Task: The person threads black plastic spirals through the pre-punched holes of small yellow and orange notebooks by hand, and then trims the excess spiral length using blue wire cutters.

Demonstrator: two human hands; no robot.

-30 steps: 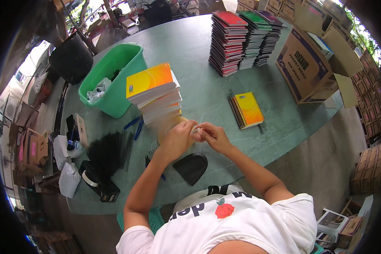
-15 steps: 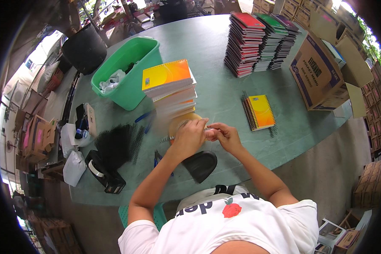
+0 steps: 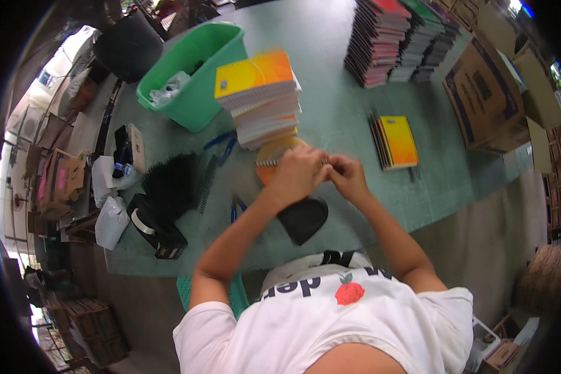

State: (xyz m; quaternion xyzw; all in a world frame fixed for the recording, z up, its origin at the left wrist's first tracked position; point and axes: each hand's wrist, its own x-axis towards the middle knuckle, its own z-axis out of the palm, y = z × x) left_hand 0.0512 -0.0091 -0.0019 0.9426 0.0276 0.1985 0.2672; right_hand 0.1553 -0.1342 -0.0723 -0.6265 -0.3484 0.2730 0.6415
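Observation:
My left hand (image 3: 301,171) lies over a small orange notebook (image 3: 265,175), its fingers closed at the notebook's right end. A wire spiral (image 3: 268,163) shows along the notebook's far edge, left of that hand. My right hand (image 3: 348,179) pinches at the spiral's right end, close against the left fingertips; the exact grip is hidden. Under the notebook is a round, tan-yellow piece (image 3: 282,147). Just beyond stands a tall stack of yellow-orange notebooks (image 3: 255,78). A black rounded pad (image 3: 303,219) lies on the near side of my hands.
Blue-handled pliers (image 3: 223,146), a second blue-handled tool (image 3: 235,207), black spiral coils (image 3: 171,184) and a tape dispenser (image 3: 153,227) lie leftward. A green tub (image 3: 199,87) stands behind. Rightward are yellow spiral notebooks (image 3: 397,142), red notebooks (image 3: 380,47) and a carton (image 3: 485,100).
The whole view has shifted, so the table's things sit higher in the picture. Both hands stay together at the spiral's right end; more of the spiral and orange cover now shows left of my left hand.

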